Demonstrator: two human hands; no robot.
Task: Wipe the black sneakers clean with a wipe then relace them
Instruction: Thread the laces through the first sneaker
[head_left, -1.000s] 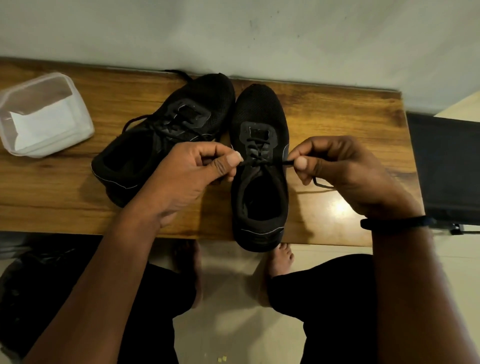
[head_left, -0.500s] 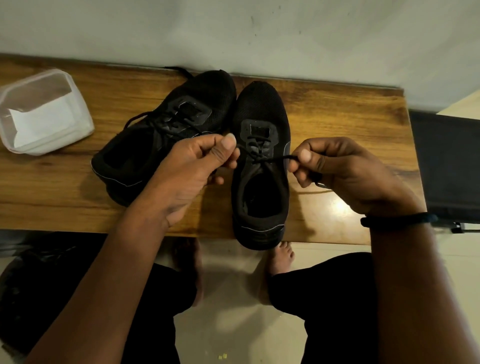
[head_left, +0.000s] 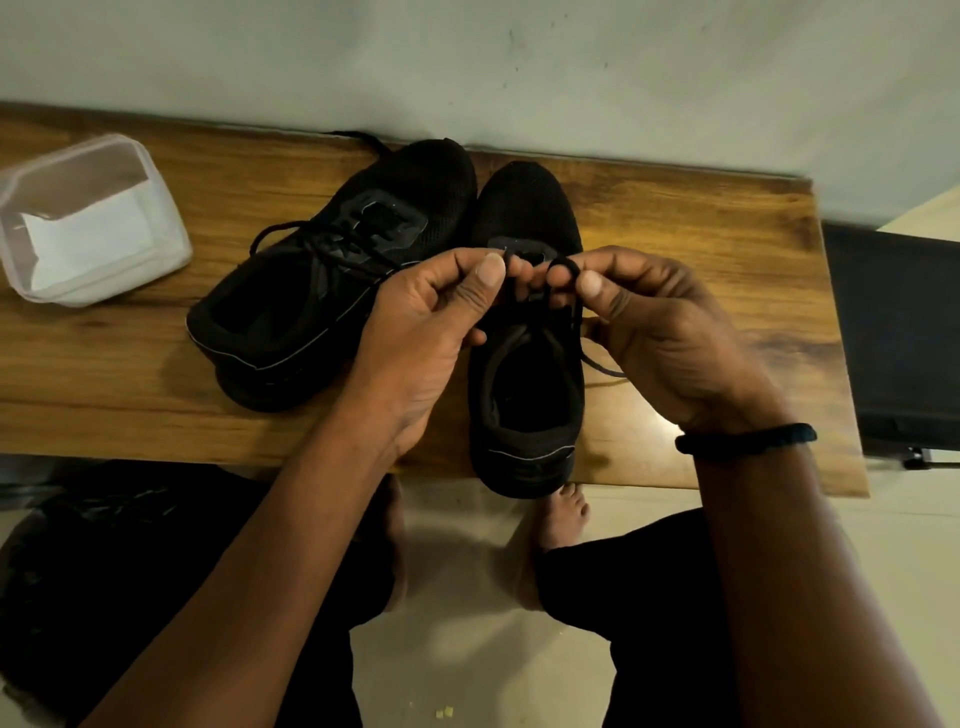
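Since half a second earlier the hands had closed together at frame centre. The left hand (head_left: 431, 312) and right hand (head_left: 654, 332), formerly drawing the lace (head_left: 563, 267) taut, each pinched it between thumb and forefinger, the right holding a loop. Judged: bow begun on the centre sneaker (head_left: 524, 415). Upper left, the clear tub (head_left: 31, 280) held white wipes (head_left: 88, 244).

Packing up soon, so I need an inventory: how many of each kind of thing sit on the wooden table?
Black sneakers: 2
Clear plastic container: 1
White wipe lying in the container, as far as one can tell a single sheet: 1
Total: 4
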